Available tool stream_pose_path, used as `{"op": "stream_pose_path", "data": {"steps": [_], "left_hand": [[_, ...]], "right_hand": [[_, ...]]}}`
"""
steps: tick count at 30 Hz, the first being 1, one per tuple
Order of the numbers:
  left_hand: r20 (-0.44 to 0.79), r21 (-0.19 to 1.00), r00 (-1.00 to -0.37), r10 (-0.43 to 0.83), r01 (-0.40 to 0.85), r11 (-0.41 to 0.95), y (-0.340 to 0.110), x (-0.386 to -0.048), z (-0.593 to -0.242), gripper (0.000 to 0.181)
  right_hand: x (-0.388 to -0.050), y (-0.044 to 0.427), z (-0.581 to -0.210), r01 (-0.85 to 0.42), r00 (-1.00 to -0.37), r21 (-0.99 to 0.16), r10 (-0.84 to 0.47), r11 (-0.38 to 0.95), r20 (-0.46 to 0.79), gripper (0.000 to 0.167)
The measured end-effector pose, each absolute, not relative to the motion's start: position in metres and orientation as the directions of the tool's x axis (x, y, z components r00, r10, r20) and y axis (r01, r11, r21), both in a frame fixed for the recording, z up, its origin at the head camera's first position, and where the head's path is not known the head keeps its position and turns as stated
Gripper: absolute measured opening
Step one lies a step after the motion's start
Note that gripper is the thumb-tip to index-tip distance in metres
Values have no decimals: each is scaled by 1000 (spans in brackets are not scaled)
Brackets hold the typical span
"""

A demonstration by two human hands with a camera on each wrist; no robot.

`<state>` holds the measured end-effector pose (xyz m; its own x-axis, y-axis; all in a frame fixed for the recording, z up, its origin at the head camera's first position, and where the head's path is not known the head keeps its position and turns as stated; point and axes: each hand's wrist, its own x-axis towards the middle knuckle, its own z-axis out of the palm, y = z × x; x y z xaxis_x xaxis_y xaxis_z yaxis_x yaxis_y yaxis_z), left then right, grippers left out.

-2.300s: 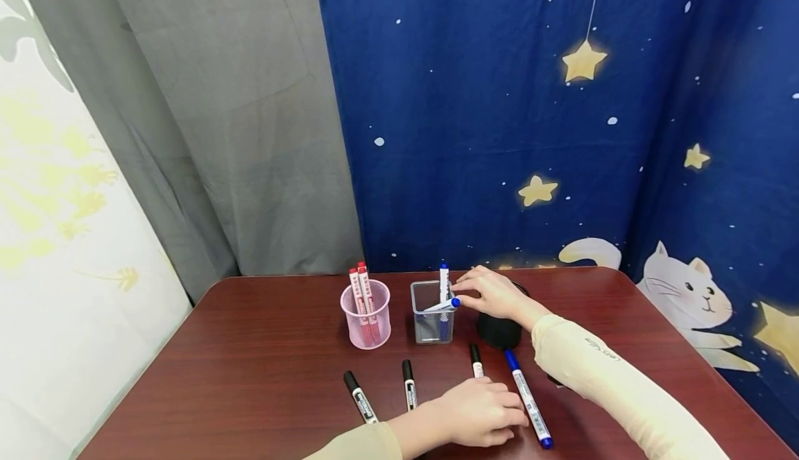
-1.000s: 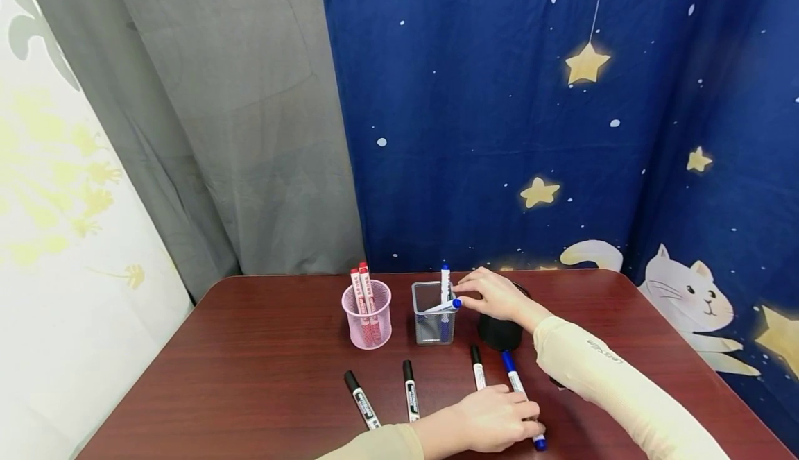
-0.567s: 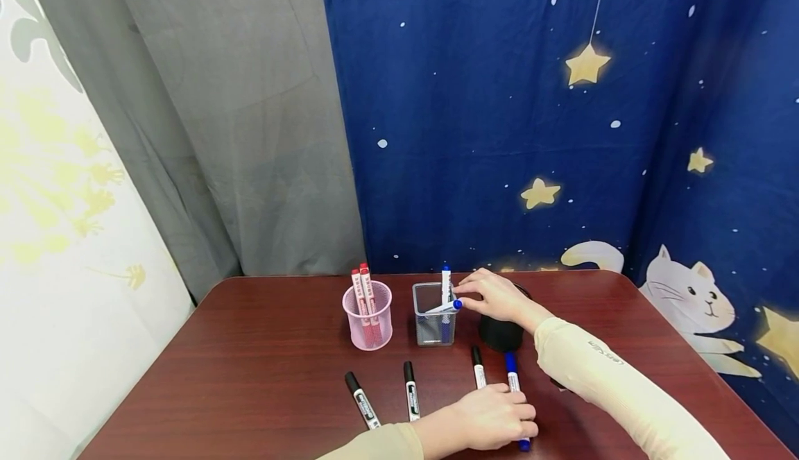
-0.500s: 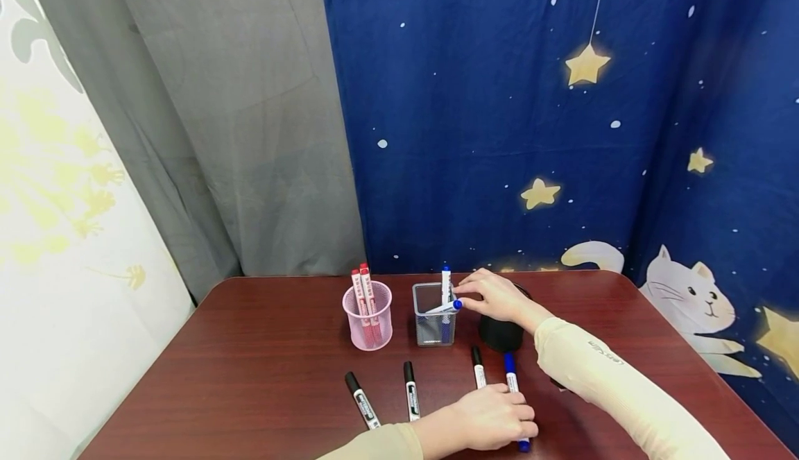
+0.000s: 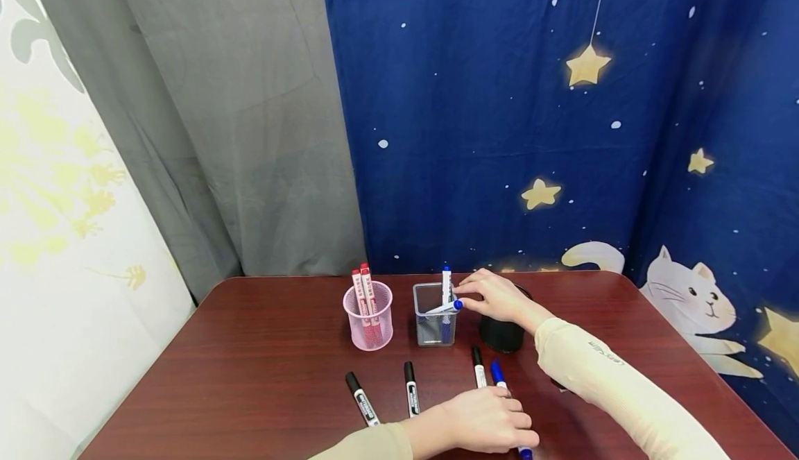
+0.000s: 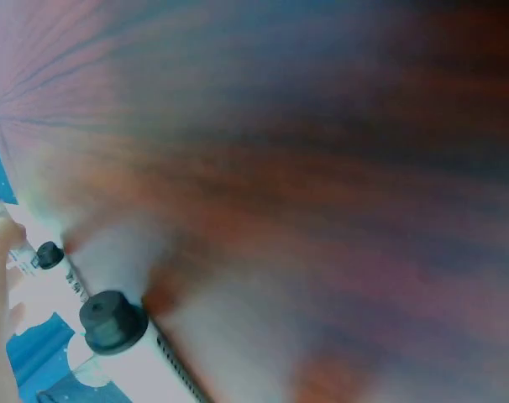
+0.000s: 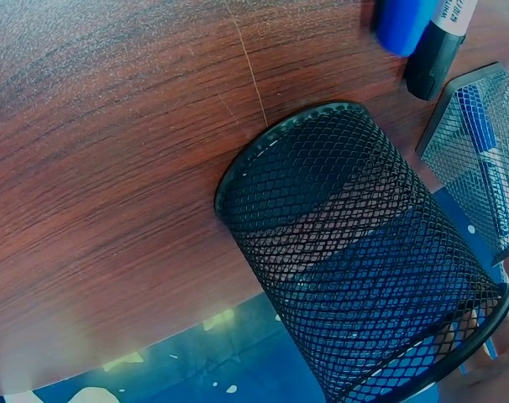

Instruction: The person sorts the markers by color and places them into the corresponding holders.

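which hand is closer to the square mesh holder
Right. The right hand has its fingertips at the right-hand edge of the square mesh holder; the left hand is well in front of it, nearer the person, over a blue marker.

Head: you get bright, even light, the pale curtain (image 5: 56, 321) nearly washed out | Left wrist: mostly smeared for you, tinted blue-purple, black marker cap (image 6: 112, 323) clearer | Right wrist: you see pale glare on the tabletop (image 7: 112, 210), black mesh cup (image 7: 347, 243) sharp
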<state>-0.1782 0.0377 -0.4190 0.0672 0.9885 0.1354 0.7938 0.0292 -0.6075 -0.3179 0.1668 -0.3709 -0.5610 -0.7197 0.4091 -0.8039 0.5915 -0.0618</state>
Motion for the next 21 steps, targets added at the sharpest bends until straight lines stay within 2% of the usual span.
{"op": "stream_pose_path", "data": {"steps": [4,7,12,17,21], "left_hand": [[181,-580,109,978,814,17,33,-175,-411,15],[202,-510,109,973,860,10,29,-171,-403,18],[270,-385,77,960,922,34,19,-161,-384,23],[397,-251,49,916,966,58,4,-156,-367,18],[465,-192,14,885,978,85,-8,-157,-356,17]], "right_hand": [[-317,166,-370,-804,-559,-53,-722,593,408,27],[-317,166,-369,-807,-556,-52,-725,589,407,26],[-316,165,-367,-810,-552,-50,-729,585,404,26],[-316,164,-367,-805,-558,-50,-726,591,402,26],[-316,165,-367,-796,-574,-58,-721,602,389,25]]}}
